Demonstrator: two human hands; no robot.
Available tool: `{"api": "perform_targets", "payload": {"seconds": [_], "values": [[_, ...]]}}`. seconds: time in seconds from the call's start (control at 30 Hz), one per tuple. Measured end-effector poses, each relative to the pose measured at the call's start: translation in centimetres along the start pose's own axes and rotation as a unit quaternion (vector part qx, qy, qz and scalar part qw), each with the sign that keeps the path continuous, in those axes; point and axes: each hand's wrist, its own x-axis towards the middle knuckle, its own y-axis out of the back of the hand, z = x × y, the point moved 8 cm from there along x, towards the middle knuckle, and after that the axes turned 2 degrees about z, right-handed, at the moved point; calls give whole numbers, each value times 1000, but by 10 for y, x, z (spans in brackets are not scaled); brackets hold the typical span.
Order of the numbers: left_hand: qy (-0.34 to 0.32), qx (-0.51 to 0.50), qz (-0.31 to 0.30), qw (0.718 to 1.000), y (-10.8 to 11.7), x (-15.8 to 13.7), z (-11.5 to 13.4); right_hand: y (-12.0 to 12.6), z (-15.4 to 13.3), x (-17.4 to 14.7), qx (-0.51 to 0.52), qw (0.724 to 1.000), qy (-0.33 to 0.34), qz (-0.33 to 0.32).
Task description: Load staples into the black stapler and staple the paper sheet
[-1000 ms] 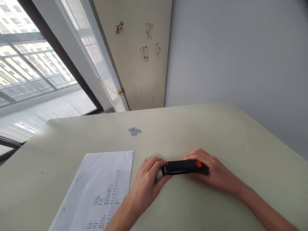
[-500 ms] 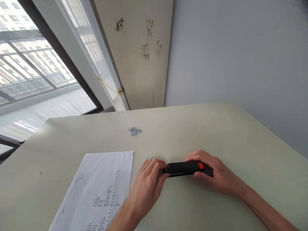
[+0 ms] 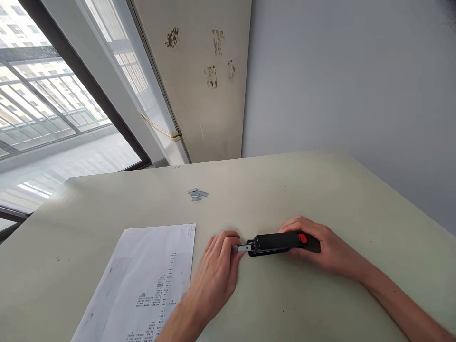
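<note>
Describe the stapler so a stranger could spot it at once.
On the big pale table, look right of the printed paper. Between the left hand and the right hand is the stapler, a metal strip jutting from its left end. Its long black body and red patch set it apart from the white paper and small grey staples.

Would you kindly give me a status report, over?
Right hand gripping black stapler. Left hand pinching tip of jutting metal slide. Staple strips lying apart, nothing visibly in the way.
</note>
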Motion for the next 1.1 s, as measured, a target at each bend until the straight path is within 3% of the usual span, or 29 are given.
{"api": "perform_targets", "payload": {"seconds": [0.23, 0.63, 1.1], "values": [[23, -15, -9, 1000, 1, 2, -4, 8, 7, 0, 32, 998, -46, 15], [49, -31, -10, 998, 1, 2, -6, 8, 14, 1, 16, 999, -32, 7], [20, -7, -19, 1000, 6, 2, -5, 7, 3, 1, 0, 1000, -14, 9]]}}
